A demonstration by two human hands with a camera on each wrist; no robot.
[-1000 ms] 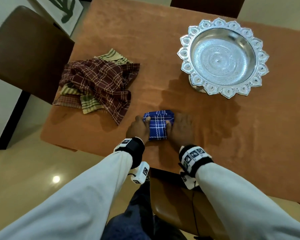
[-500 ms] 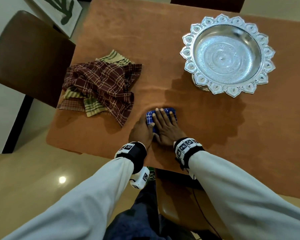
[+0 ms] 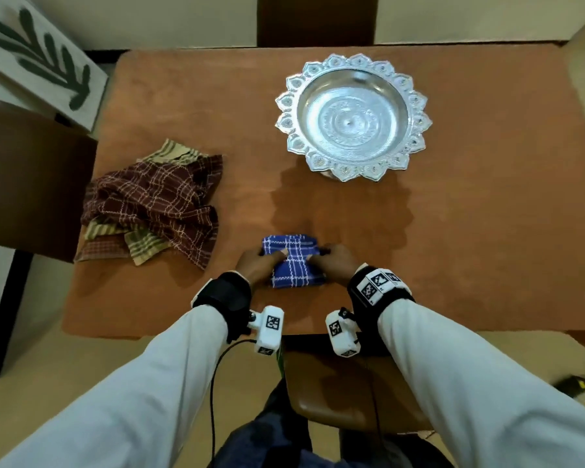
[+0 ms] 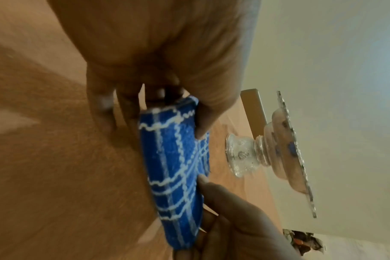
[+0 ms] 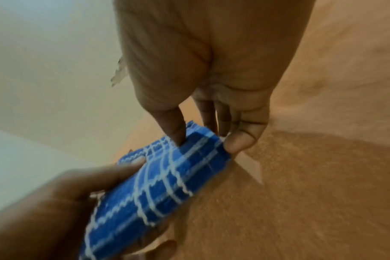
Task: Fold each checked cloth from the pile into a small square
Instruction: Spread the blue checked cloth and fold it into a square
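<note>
A blue checked cloth [image 3: 293, 261], folded into a small thick square, sits near the table's front edge between both hands. My left hand [image 3: 255, 265] grips its left side, thumb on top and fingers under the edge. My right hand [image 3: 331, 263] pinches its right side the same way. The wrist views show the cloth [image 4: 176, 167] [image 5: 158, 179] raised a little off the table, held at both ends. The pile of unfolded checked cloths [image 3: 152, 204], maroon on top with olive striped ones below, lies at the left of the table.
An ornate silver pedestal bowl [image 3: 353, 116] stands at the back right of the orange table [image 3: 453, 248]. A brown chair [image 3: 31, 184] is at the left, another chair seat [image 3: 335, 386] sits under the front edge.
My right hand lay flat on the folded cloth, pressing it down; it has come off the top, and both hands now hold the cloth by its sides. The camera view has shifted.
</note>
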